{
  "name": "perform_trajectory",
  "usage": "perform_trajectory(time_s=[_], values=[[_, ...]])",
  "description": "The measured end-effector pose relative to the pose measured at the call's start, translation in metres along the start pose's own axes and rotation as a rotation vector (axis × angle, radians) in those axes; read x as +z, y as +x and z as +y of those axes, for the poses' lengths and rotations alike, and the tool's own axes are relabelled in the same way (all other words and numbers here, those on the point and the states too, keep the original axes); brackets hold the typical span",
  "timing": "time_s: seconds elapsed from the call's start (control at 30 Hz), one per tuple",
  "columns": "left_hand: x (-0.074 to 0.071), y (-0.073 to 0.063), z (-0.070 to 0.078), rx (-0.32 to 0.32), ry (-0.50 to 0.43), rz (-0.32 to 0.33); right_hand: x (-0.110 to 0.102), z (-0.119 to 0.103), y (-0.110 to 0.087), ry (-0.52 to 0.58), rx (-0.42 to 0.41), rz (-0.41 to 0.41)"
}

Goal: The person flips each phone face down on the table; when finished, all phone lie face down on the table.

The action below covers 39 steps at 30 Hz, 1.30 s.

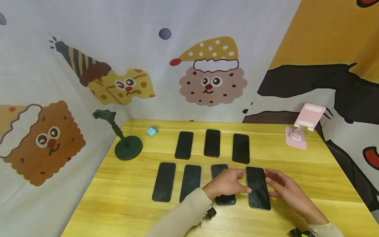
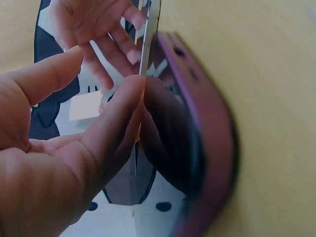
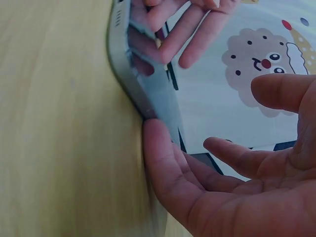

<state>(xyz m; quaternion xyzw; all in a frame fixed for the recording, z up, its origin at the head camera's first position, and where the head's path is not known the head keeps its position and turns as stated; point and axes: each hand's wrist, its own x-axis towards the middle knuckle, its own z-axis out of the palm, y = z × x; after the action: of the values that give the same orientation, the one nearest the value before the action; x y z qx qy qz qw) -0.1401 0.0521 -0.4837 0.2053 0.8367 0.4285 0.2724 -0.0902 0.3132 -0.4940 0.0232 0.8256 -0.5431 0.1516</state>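
Note:
A dark-screened smartphone [image 1: 258, 189] with a silvery frame lies flat between the two hands. My left hand [image 1: 226, 182] is at its left side, the thumb tip over that edge, fingers relaxed and spread. Beneath this hand lies another smartphone [image 1: 225, 200], whose purplish frame [image 2: 217, 123] shows large in the left wrist view. The left hand's lower edge meets its own reflection in that screen. My right hand [image 1: 285, 191] is at the silver phone's right side, fingers loosely bent. In the right wrist view, one fingertip [image 3: 157, 129] reaches the silver phone's edge [image 3: 133, 84].
Two more phones [image 1: 164, 182] [image 1: 190, 182] lie left in the same row; three others, including one phone [image 1: 212, 143], form a row behind. A green stand [image 1: 128, 147], a pale blue block [image 1: 152, 131] and a pink phone stand [image 1: 308, 118] are farther back. Printed cloth [image 1: 142, 39] hangs behind the wooden table [image 1: 118, 184].

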Motion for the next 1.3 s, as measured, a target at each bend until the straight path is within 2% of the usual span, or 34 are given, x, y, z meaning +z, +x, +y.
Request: perform_trajectory(time_s=[0.07,0.2,0.3,0.4,0.67,0.8,1.07,1.3], values=[[0.001,0.001,0.002,-0.005,-0.083,-0.019,-0.002,-0.001,0.001,0.026,0.000,-0.013],[0.004,0.003,0.003,-0.046,-0.332,-0.041,-0.004,-0.004,0.003,0.061,-0.003,-0.025],[0.006,0.004,0.003,-0.076,-0.498,-0.026,-0.005,-0.005,0.003,0.071,-0.003,-0.021],[0.009,0.005,0.004,-0.089,-0.593,0.002,-0.005,-0.005,0.003,0.074,-0.001,-0.015],[0.017,0.007,0.007,-0.090,-0.696,0.127,-0.006,-0.004,0.003,0.077,-0.027,-0.020],[0.021,0.009,0.007,-0.069,-0.771,0.160,-0.005,-0.004,0.004,0.072,-0.031,-0.020],[0.034,0.019,0.005,-0.019,-0.861,0.145,0.006,-0.002,0.010,0.013,-0.064,-0.011],[0.033,0.019,0.002,-0.036,-0.891,0.160,0.016,-0.009,0.010,-0.047,-0.064,-0.009]])
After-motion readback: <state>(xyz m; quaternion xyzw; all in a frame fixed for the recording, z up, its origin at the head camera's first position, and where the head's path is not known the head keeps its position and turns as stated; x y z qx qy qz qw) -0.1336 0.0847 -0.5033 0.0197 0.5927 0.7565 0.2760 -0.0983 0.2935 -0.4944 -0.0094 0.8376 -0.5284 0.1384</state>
